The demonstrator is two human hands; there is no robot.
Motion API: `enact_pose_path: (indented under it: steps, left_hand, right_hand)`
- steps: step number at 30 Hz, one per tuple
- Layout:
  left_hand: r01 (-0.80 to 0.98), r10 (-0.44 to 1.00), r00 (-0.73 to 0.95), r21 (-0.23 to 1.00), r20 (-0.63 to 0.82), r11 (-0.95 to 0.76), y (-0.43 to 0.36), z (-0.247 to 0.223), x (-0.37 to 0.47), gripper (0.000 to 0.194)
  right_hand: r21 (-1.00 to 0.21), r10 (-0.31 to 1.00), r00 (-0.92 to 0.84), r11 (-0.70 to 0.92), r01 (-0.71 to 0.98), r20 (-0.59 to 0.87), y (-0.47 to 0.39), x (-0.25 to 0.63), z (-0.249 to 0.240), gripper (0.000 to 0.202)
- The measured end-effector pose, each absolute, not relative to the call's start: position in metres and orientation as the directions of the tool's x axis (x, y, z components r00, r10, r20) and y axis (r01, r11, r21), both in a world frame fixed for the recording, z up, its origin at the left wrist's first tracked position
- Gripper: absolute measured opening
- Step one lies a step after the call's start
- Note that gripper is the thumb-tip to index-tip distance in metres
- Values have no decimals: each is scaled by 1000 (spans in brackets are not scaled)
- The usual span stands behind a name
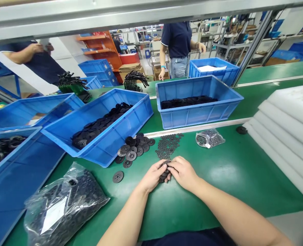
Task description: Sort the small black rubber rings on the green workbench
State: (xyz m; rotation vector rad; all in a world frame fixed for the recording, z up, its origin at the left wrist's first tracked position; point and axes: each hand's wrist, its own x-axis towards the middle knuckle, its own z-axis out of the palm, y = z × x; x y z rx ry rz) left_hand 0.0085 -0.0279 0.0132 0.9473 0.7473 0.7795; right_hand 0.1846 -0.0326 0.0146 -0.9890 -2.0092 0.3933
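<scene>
My left hand (151, 177) is wrapped round a small stack of black plastic discs (163, 176) above the green table. The right hand (185, 173) meets it from the other side, with thumb and fingertips closed at the top disc; whether a smaller part is between them is hidden. Just beyond both hands lies a spread of small black rings (168, 145). Left of these are a loose pile of black slotted discs (134, 148) and a single disc (118, 176) lying flat on its own.
Blue bins hold black discs (102, 124) and other black parts (189, 101). A large clear bag of black rings (67, 205) lies front left, a small bag (210, 138) beyond my right hand. White foam sheets (289, 130) are stacked right. Two people stand beyond the bench.
</scene>
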Motion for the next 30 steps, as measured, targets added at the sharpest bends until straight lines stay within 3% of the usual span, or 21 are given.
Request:
enact_pose_path:
  steps: [7,12,16,19,21,23,27,30]
  left_hand:
    - [-147,849,477,932,-228,333,-28,14,7,36]
    - [-237,904,354,912,-241,336,-22,21,-3,32]
    - [-248,986,-1,955,-166,161,-8,22,-27,28]
    - [145,907,-422,989,22,43,5,17,-55,30]
    - [491,831,-516,866,207,88,10,14,-72,31]
    - [706,837,-477,685,268,183,13,12,-84,34]
    - [834,894,-428,438,133,335,11,14,-89,43]
    - [852,909,-409,390,77,350,10,17,-87,41]
  right_hand:
    - [-579,775,-340,626,522,532,-37,182,15,20]
    - [-593,775,-350,629,502,525,-37,183,10,27]
    - [-515,820,-369,564,646,437,-31,190,-1,33]
    - [-429,861,-384,501,752,333,-26,190,-7,39]
    - [-380,865,-403,496,781,300,-24,189,-10,37]
    - [-343,858,-420,506,791,296,-24,187,-12,32]
    - [-306,836,-428,531,790,345,-23,189,-20,24]
    - [-306,824,-413,538,785,388,-20,192,-26,23]
